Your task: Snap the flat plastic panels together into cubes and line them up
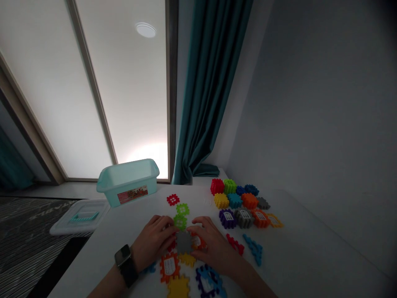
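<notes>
Between my hands lies a grey interlocking tile, flat on the white table. My left hand, wearing a dark watch, bends its fingers over a red tile at the grey tile's left edge; the fingers partly hide it. On the right edge, an orange window tile sits within the thumb and fingers of my right hand. A green tile adjoins the grey one at the far side, and a yellow tile is at its near side. Whether all edges interlock, I cannot tell.
Stacks of coloured tiles stand at right, near loose red and blue pieces. A mint bin is at back left beside its lid. More tiles lie close to me. Wall and curtain border the table.
</notes>
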### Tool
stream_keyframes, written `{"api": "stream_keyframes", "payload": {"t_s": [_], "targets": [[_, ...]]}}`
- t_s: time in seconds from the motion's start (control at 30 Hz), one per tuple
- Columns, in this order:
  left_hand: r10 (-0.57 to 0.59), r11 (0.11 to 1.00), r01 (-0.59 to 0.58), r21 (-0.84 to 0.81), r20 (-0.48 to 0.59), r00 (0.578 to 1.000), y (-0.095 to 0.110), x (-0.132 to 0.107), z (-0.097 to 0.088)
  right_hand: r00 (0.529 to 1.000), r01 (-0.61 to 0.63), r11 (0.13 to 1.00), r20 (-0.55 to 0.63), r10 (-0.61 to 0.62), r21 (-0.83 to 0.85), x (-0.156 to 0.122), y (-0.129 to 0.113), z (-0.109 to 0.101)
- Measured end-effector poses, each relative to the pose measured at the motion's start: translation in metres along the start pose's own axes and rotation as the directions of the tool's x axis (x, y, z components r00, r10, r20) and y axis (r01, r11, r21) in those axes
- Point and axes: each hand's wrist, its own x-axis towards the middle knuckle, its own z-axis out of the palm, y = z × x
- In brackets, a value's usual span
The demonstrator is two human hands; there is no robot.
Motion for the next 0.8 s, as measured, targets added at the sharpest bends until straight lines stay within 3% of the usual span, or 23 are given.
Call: {"api": "stream_keyframes", "payload": {"t_s": [0.17,0.4,0.57,0.8], "targets": [[-0.127,0.991,0.125,-0.041,-0.068,0.990,0.006,0.003,-0.003,0.989,-0.045,0.999,-0.137,0.047,0.022,0.003,-0.003,0.008],[-0.194,0.981,0.192,-0.036,-0.072,0.978,0.012,0.007,-0.001,0.957,-0.091,0.996,-0.279,0.084,-0.012,0.006,-0.011,0.021],[-0.198,0.980,0.198,-0.012,-0.095,0.976,0.010,0.005,0.003,0.943,-0.133,0.991,-0.310,0.123,-0.012,0.007,-0.016,0.025],[-0.201,0.978,0.204,0.033,-0.074,0.977,0.000,0.001,0.003,0.960,-0.122,0.991,-0.261,0.104,-0.054,0.006,-0.009,0.025]]}}
